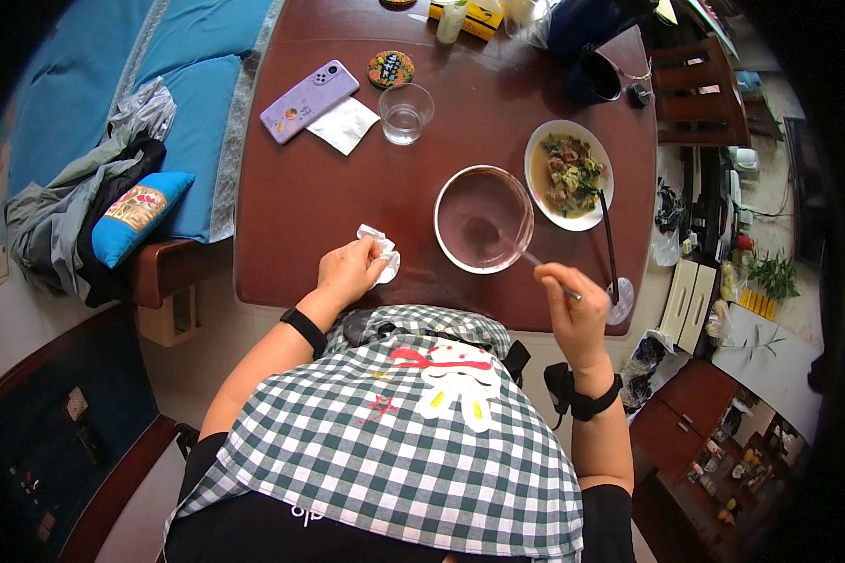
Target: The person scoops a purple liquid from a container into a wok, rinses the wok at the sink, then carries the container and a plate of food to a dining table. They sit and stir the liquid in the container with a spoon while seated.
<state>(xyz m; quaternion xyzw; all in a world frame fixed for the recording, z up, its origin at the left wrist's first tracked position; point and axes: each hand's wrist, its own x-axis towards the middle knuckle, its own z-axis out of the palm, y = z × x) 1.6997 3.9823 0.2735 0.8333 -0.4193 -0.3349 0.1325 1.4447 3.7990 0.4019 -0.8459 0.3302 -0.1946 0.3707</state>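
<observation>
My right hand (pixel 576 302) grips the handle of a metal spoon (pixel 531 257), whose far end reaches into a white bowl (pixel 439 239) of thick purplish-brown porridge or paste. Against the tabletop my left hand (pixel 352 271) holds a crumpled white tissue (pixel 387 267). Right of that bowl stands a white oval dish (pixel 533 184) with broth, meat and greens. Dark chopsticks (pixel 609 246) lean from its rim down to a small clear dish (pixel 620 301). Farther off, a glass of water (pixel 405 116) stands beside a folded white napkin (pixel 345 127), on which a purple phone (pixel 310 102) partly lies.
The dark red table (pixel 338 190) also carries a round floral coaster (pixel 390 69), a small bottle (pixel 451 21), a yellow box (pixel 475 20) and a dark open cup (pixel 598 76). A blue-cushioned bench (pixel 190 141) with clothes (pixel 77 197) flanks its left side.
</observation>
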